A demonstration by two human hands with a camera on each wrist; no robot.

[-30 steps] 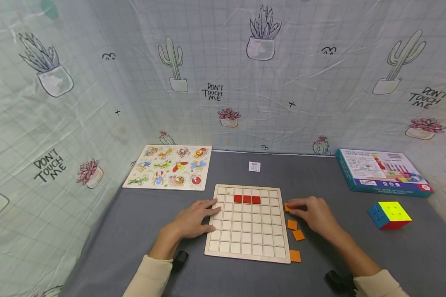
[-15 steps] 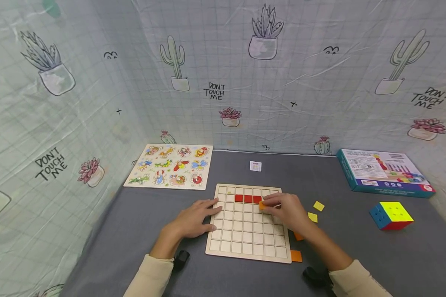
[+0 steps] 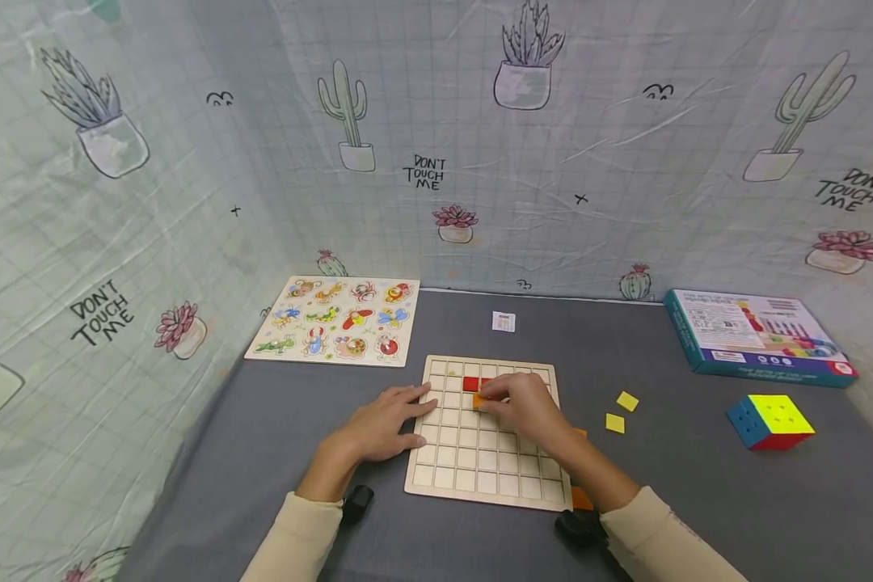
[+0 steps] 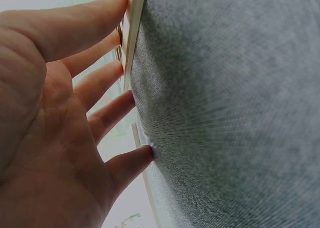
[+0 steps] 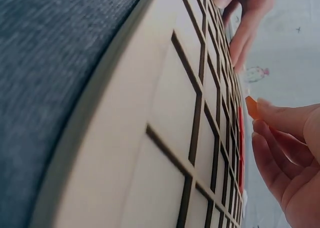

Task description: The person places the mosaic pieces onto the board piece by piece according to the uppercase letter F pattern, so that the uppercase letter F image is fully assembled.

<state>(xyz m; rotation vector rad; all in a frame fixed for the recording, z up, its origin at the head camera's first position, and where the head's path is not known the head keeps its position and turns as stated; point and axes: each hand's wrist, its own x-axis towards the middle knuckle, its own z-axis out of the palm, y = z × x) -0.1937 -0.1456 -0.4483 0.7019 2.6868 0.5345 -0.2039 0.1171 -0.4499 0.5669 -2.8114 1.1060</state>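
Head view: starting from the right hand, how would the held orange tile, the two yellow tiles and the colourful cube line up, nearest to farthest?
1. Orange tile: pinched by the right hand, over the board.
2. Yellow tiles: on the table, right of the board; too close to rank between them.
3. Colourful cube: farther right.

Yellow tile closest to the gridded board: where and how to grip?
Probably pinch two opposite edges, coming straight down: the yellow tile looks thin and lies flat on the grey cloth, apart from the other yellow tile. The right hand would first need to release its orange tile.
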